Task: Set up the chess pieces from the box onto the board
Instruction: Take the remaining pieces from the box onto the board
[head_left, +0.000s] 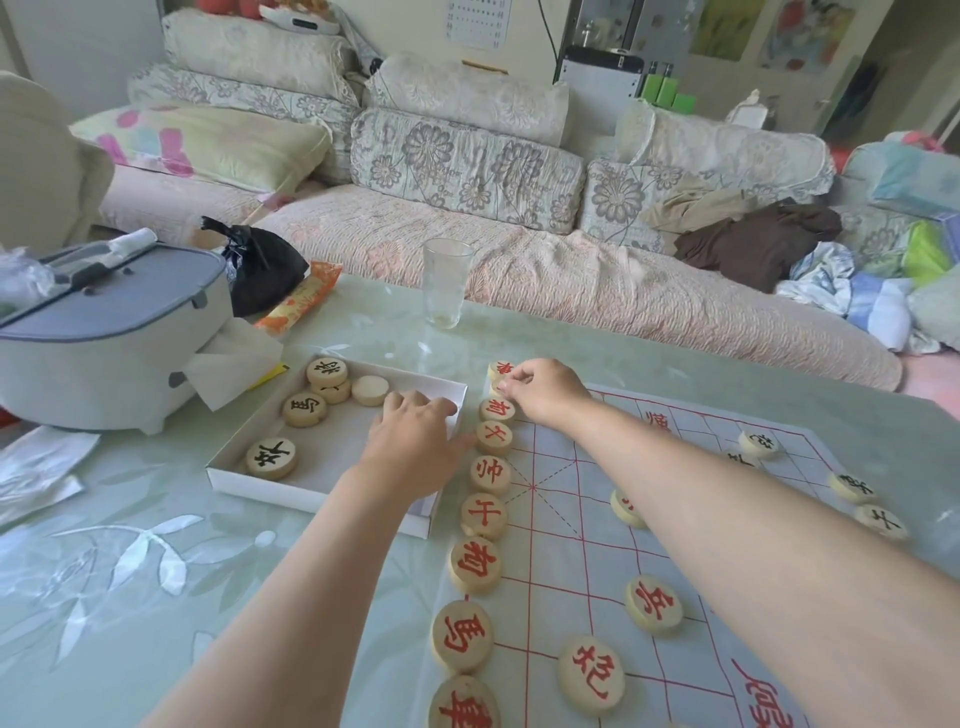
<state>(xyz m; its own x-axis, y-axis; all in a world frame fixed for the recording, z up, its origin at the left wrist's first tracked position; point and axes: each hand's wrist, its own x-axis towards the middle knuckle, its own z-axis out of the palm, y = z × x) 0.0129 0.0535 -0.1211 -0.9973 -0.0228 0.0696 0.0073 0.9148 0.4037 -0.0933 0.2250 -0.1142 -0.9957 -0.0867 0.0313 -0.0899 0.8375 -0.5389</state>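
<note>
A white cardboard box (270, 480) lies left of the chess board (561, 525) and holds several round wooden pieces, among them a black-marked piece (271, 458). My left hand (413, 441) rests palm down inside the box at its right end, fingers spread, with nothing seen in it. My right hand (540, 392) pinches a red-marked piece (500, 387) at the board's far left corner, just below another red piece (501, 369). A column of red pieces, such as the one at mid-column (491, 474), runs down the board's left edge. Black pieces (852, 487) sit on the right side.
A drinking glass (445, 283) stands on the glass table beyond the board. A grey appliance (104, 338), a black bag (262, 270) and an orange packet (298, 301) crowd the table's left. A sofa with cushions and clothes runs behind the table.
</note>
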